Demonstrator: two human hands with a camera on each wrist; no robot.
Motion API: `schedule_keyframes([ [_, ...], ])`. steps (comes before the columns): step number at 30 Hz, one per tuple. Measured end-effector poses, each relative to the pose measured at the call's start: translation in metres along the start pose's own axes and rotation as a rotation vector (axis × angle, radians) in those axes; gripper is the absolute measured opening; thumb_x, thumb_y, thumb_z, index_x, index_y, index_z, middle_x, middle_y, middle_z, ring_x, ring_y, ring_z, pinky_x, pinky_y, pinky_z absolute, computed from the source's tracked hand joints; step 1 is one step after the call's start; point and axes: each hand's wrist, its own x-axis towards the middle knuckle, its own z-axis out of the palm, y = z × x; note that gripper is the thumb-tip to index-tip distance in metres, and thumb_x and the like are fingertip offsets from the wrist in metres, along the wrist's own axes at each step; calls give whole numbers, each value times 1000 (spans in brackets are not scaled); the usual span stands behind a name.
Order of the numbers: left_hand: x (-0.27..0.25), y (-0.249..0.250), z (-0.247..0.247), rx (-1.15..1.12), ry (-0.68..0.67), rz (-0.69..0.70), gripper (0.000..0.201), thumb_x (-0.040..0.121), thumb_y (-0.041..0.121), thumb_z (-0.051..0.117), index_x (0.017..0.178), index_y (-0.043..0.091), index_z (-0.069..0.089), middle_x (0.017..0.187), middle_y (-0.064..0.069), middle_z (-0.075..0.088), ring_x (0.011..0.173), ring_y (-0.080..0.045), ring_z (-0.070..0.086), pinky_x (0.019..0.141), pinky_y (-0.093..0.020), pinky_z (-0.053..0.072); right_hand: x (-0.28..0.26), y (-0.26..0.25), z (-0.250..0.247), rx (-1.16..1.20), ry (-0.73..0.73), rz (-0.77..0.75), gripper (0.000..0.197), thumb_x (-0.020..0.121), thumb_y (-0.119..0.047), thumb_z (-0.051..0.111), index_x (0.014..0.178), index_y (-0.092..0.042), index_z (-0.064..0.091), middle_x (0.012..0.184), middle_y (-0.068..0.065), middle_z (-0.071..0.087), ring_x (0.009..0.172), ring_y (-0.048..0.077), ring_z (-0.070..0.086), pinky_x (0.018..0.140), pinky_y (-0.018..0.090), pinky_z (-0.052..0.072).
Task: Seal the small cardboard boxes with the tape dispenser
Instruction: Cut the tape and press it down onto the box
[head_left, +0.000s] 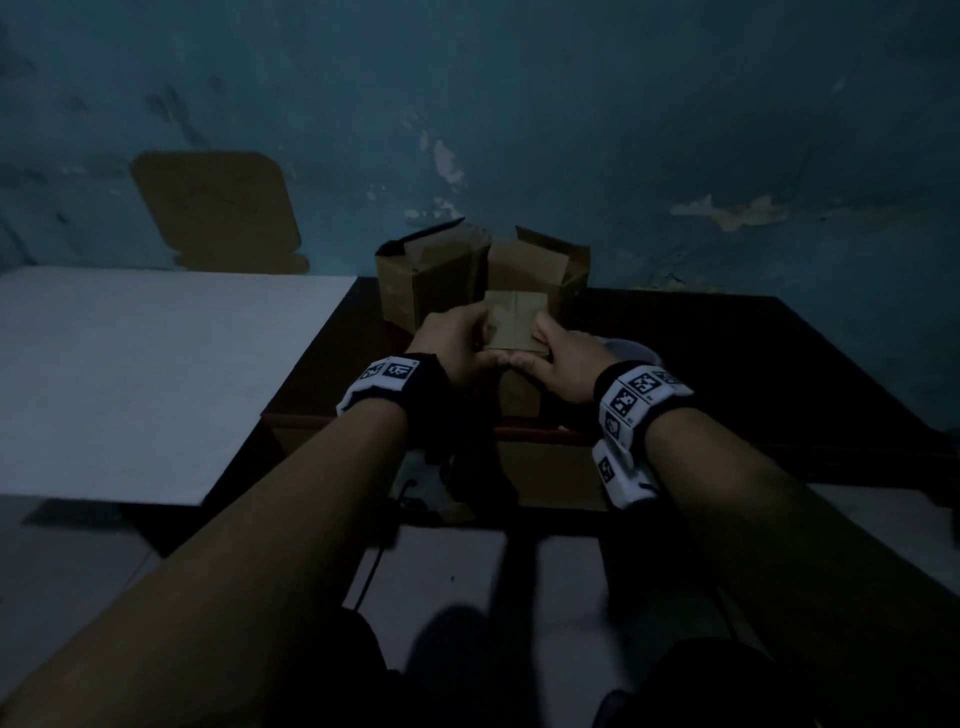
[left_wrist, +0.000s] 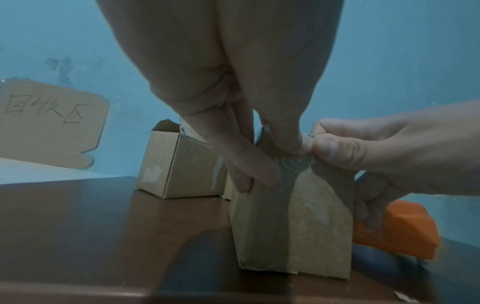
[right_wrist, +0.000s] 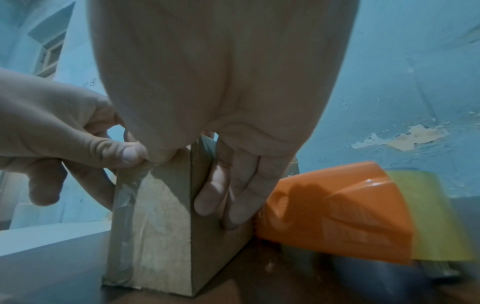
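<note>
A small cardboard box (head_left: 514, 319) (left_wrist: 306, 230) (right_wrist: 166, 230) stands upright on the dark table (head_left: 727, 353) near its front edge. Clear tape (left_wrist: 284, 191) (right_wrist: 124, 207) runs down its near face. My left hand (head_left: 470, 338) (left_wrist: 272, 162) grips the box's left side, thumb on the top front edge. My right hand (head_left: 543, 353) (right_wrist: 192, 181) grips the right side, its thumb meeting the left thumb on the taped edge. The orange tape dispenser (left_wrist: 405, 230) (right_wrist: 337, 211) with a yellowish roll (right_wrist: 439, 216) lies on the table just right of the box, untouched.
Two more cardboard boxes (head_left: 426, 275) (head_left: 550, 265) with raised flaps stand behind the held one, against the blue wall. A white surface (head_left: 130, 374) adjoins the table on the left. A cardboard sign (head_left: 218, 213) (left_wrist: 52, 119) leans on the wall there.
</note>
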Motion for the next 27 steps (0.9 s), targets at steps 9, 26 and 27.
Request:
schedule_keyframes([
  [9, 2, 1, -4, -24, -42, -14, 31, 83, 27, 74, 89, 30, 43, 86, 10, 50, 86, -12, 52, 73, -25, 38, 2, 0, -1, -9, -16, -2, 52, 91, -59, 46, 124, -21, 34, 124, 10, 60, 107, 30, 60, 87, 41, 51],
  [26, 10, 4, -16, 124, -139, -32, 30, 86, 35, 69, 104, 21, 49, 97, 3, 52, 84, -14, 50, 71, -29, 40, -12, -13, -13, 140, -9, 42, 32, 98, -48, 42, 97, -16, 35, 84, 0, 51, 77, 20, 52, 56, 25, 33],
  [27, 10, 3, -16, 146, -144, -32, 31, 86, 38, 67, 105, 23, 48, 97, 4, 52, 83, -13, 50, 69, -29, 40, -13, -11, -15, 202, 39, 66, 35, 99, -49, 38, 95, -14, 38, 81, 5, 53, 74, 23, 53, 57, 28, 33],
])
